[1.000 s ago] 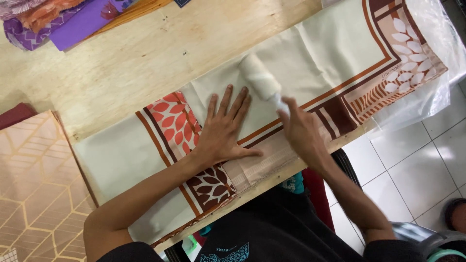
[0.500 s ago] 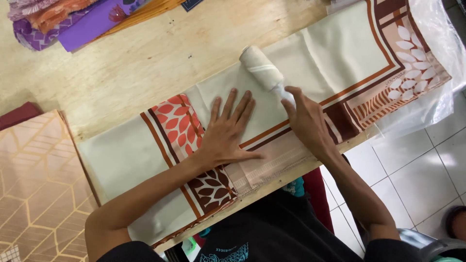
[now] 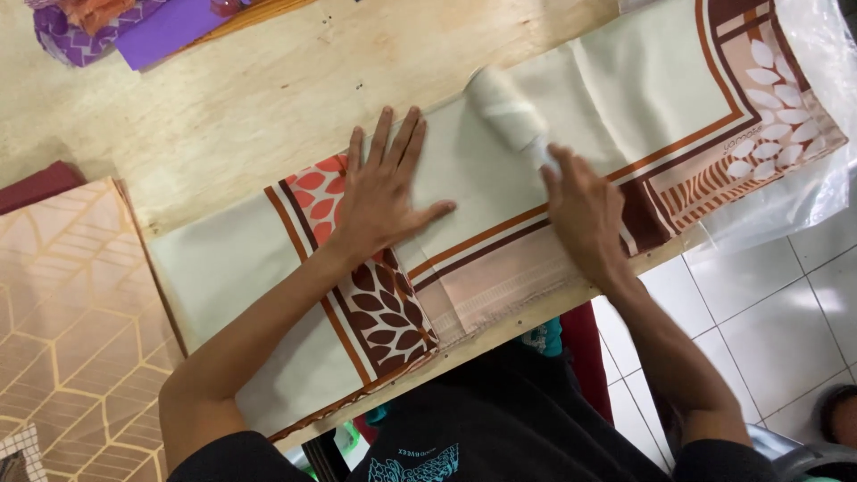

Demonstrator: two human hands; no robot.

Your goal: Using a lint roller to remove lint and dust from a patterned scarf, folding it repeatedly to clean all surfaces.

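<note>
**Roller pushed farther up the cloth**

Since a second ago the white lint roller (image 3: 506,109) has travelled up the cream scarf (image 3: 625,98), away from the table (image 3: 223,116) edge. Left hand (image 3: 382,201) lies flat, fingers spread, pinning the cloth. Right hand (image 3: 585,214) seems to grip the handle, though blur hides its fingers. If that flat palm lifts, the roller could drag and bunch the fabric.

Plywood table (image 3: 268,98) — patterned cream cloth (image 3: 643,80), purple fabric (image 3: 170,27).
</note>
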